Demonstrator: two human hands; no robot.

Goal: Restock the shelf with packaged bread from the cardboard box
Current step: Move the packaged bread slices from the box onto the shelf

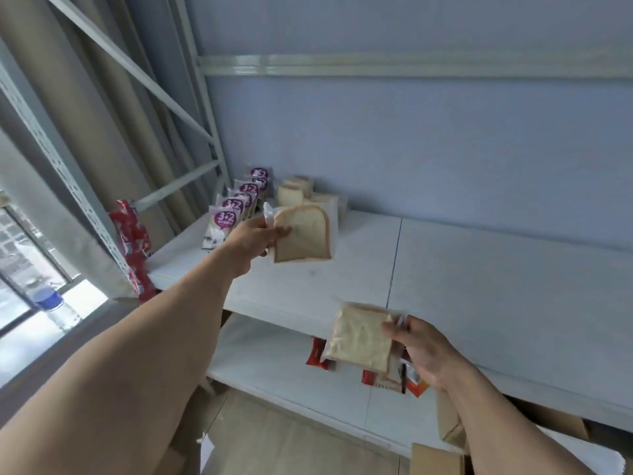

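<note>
From the head view, your left arm stretches far forward over the shelf [445, 262], and the left hand [251, 240] pinches a bread pack [303, 234] by its left edge, thumb on top, holding it upright just in front of the bread row [301, 193] at the back (purple-labelled packs [236, 207] stand just left of it). Your right hand [423, 351] sits lower and nearer, its fingers [394, 329] curled around a second pack [363, 337] above the lower shelf [274, 358]. The box [442, 457] lies below.
</note>
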